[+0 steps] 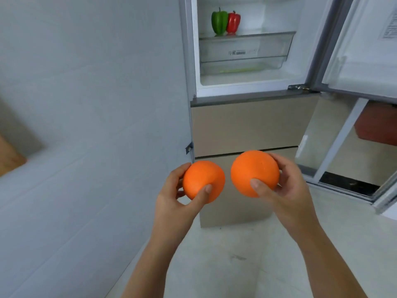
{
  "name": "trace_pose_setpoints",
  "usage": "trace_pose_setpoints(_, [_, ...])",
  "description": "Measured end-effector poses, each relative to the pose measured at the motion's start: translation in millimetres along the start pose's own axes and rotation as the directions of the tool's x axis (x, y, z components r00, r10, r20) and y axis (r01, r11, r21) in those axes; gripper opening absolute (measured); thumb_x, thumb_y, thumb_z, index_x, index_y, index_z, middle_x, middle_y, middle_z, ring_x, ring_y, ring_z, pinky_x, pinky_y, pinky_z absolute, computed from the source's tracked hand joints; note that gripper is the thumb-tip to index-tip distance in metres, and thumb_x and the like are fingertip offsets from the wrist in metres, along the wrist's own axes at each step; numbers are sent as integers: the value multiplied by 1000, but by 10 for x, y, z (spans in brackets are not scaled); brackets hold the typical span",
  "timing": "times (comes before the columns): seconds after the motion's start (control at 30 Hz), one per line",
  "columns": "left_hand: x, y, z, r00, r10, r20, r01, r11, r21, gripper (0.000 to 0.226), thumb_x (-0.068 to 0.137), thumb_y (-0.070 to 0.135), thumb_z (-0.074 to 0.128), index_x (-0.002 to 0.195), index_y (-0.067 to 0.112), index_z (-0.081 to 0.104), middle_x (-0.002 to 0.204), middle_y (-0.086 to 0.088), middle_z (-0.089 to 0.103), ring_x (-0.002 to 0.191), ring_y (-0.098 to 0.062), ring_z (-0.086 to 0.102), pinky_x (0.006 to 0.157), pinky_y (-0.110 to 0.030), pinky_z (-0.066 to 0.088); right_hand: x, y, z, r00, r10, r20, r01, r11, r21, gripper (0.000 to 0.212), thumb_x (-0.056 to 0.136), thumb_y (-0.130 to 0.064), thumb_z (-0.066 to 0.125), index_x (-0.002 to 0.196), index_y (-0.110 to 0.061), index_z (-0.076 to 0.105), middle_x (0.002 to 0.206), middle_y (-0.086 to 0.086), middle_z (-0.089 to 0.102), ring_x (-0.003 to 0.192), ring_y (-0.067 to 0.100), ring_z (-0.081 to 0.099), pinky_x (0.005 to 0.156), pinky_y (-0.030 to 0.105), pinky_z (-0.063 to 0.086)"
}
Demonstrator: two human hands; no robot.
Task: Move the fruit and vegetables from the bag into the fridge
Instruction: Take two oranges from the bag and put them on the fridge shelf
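Note:
My left hand (178, 201) grips an orange (203, 179), and my right hand (285, 190) grips a second, slightly larger orange (253, 172). Both are held side by side in front of the fridge's lower drawers (247, 127). Above them the fridge (247, 91) compartment stands open. A green pepper (219, 21) and a red pepper (233, 22) stand upright on its glass shelf (257, 35). Under the shelf is a clear crisper drawer (245, 52). The bag is not in view.
The fridge door (361, 46) is swung open to the right. A grey tiled wall (90, 104) fills the left side. A glass sliding door frame (335, 151) is at the right, with something red-brown (378, 125) behind it. Pale floor tiles lie below.

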State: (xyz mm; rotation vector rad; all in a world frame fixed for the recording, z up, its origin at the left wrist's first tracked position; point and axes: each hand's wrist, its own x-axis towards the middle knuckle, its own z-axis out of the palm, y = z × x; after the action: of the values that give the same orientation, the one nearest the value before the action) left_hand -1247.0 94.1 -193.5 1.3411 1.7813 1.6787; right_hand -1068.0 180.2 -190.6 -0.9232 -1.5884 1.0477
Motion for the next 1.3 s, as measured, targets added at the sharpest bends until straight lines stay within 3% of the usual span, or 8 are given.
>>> trace_pose_setpoints(0.27, [1243,209,976,995,93,23,-92,995,-30,52,57,61,60,106,50,46,110,28,51,94,14,51,68,-4,44,1477,92,-595,996,-86,-29,86,996,-4,86,48,-56,67,126,-27,44,127,-1,48,105,13,54,70,22,49])
trace_pose_setpoints(0.47, [1885,146,1386,992,114,48,-113,993,-24,62,56,62,62,114,43,49,117,20,53,98,8,52,67,-5,45,2235,250,-710,995,-104,3,104,995,0,78,49,-57,66,121,-35,43,121,-10,49,102,8,55,68,20,51])
trace_pose_setpoints(0.6, [2404,102,1556,989,142,30,-142,990,-18,60,55,60,64,111,48,49,115,23,53,97,7,53,72,-6,45,2712,356,-740,993,-115,-9,115,993,-10,70,54,-49,71,117,-39,42,115,-19,47,101,4,54,63,14,50])
trace_pose_setpoints(0.7, [2853,108,1709,982,188,32,-187,982,-24,57,53,58,65,108,51,48,112,30,51,97,11,52,71,-5,45,3121,398,-781,991,-128,-35,128,992,-13,69,48,-55,67,112,-42,43,114,-21,48,97,1,54,62,15,48])
trace_pose_setpoints(0.87, [3654,142,1945,959,284,18,-281,955,-99,55,57,47,73,106,50,49,111,33,52,98,9,52,70,-5,44,3888,346,-816,977,-195,-90,193,981,-36,60,60,-44,80,109,-39,47,109,-23,49,92,-7,54,62,12,47])
trace_pose_setpoints(1.0, [4261,208,2033,935,354,4,-352,932,-87,59,60,46,74,113,46,48,118,26,50,103,4,51,75,-6,44,4488,206,-763,967,-233,-103,222,969,-109,56,63,-38,64,114,-35,42,106,-27,44,90,-4,49,60,10,43])
trace_pose_setpoints(1.1, [4667,281,2103,898,438,-40,-440,895,-76,60,61,49,70,117,42,48,119,23,52,105,-2,54,80,-12,46,4864,116,-731,958,-271,-95,260,959,-111,56,59,-43,62,111,-39,41,106,-27,44,92,-3,48,65,13,39])
trace_pose_setpoints(1.3, [5199,477,2247,846,531,-56,-533,845,-41,60,64,49,68,119,46,45,122,28,47,107,3,51,84,-16,48,5511,-27,-748,937,-340,-79,334,939,-79,53,63,-42,63,111,-41,42,109,-24,46,94,-1,50,67,16,42])
